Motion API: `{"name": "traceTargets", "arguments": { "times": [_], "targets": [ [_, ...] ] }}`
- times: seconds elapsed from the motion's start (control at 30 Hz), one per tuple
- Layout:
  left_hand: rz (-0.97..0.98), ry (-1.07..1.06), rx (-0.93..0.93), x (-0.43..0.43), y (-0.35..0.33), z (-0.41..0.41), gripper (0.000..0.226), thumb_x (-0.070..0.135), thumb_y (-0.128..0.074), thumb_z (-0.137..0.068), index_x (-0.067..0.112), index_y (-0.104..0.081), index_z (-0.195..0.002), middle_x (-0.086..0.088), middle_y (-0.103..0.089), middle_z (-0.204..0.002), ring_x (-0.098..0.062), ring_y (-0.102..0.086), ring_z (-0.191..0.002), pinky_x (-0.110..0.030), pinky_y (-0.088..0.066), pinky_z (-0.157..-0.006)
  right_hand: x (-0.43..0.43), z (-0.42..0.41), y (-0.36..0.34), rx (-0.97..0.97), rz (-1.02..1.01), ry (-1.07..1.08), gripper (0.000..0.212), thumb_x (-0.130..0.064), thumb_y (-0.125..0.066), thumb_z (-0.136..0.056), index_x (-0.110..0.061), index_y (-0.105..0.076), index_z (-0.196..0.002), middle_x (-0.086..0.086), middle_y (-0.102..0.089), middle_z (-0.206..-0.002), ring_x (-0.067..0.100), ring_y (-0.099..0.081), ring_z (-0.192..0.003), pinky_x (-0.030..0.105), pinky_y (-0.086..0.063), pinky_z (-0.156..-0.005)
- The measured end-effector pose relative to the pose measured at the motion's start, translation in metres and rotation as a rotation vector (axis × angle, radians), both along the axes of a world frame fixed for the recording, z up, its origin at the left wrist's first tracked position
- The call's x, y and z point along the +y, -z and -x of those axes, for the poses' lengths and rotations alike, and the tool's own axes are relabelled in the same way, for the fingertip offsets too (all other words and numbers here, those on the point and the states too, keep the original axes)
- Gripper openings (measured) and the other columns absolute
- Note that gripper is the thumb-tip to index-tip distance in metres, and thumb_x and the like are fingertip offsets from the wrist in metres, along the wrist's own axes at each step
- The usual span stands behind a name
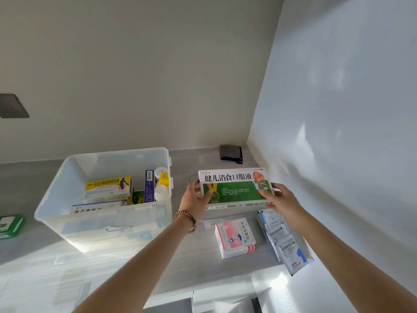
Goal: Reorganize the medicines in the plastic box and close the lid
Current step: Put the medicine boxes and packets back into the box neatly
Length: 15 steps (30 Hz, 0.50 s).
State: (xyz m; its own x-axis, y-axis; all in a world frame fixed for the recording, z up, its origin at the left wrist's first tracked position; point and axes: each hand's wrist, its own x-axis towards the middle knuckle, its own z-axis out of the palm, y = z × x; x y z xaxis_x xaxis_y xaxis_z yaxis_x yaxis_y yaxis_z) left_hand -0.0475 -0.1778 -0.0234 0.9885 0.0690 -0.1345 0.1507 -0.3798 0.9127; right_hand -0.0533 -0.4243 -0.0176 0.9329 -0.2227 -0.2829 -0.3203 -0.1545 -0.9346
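A clear plastic box (67, 184) stands open on the grey counter, left of centre, with several medicine cartons and small bottles inside, among them a yellow carton (108, 188). To its right, both my hands hold a large green-and-white medicine carton (234, 188) above the counter. My left hand (196, 199) grips its left end and my right hand (279, 199) grips its right end. Below the carton lie a pink-and-white carton (234, 238) and a fan of white-and-blue sachets (284, 242). No lid shows clearly.
A green-and-white pack (10, 225) lies at the counter's left edge. A dark folded cloth (232, 153) sits in the back corner. White walls close off the back and the right side. The counter's front edge runs below the sachets.
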Motion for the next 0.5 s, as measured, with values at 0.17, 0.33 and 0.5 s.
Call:
{"name": "traceTargets", "arguments": {
  "times": [0.17,0.33,0.5],
  "targets": [
    [-0.04,-0.022,-0.127,0.055,-0.046,-0.029,0.051,0.031,-0.058,-0.087,0.01,-0.042,-0.13,-0.006,-0.056,-0.127,-0.014,-0.059,-0.094,-0.017,-0.049,-0.062,0.051,-0.024,-0.062,-0.135,-0.1,-0.077,0.044,-0.014,-0.065,-0.086,-0.006,-0.051,-0.126,0.014,-0.064,-0.115,0.025,-0.066,-0.098,0.021,-0.059,-0.067],
    [-0.117,-0.071,-0.136,0.152,-0.054,-0.051,0.047,0.036,-0.054,-0.089,0.011,-0.049,-0.129,-0.007,-0.06,-0.123,-0.019,-0.061,-0.1,-0.025,-0.053,-0.065,0.133,-0.042,-0.083,-0.106,-0.223,-0.198,0.035,-0.007,-0.059,-0.089,-0.003,-0.053,-0.123,0.016,-0.065,-0.114,0.029,-0.065,-0.104,0.031,-0.059,-0.078],
    [-0.075,-0.133,-0.014,0.244,-0.042,-0.06,0.053,0.037,-0.056,-0.087,0.011,-0.045,-0.132,-0.014,-0.059,-0.122,-0.026,-0.06,-0.107,-0.036,-0.056,-0.074,0.223,-0.057,-0.077,-0.042,-0.272,-0.228,0.031,-0.003,-0.059,-0.088,-0.008,-0.053,-0.118,0.013,-0.064,-0.107,0.027,-0.064,-0.098,0.038,-0.052,-0.085]
  ]
}}
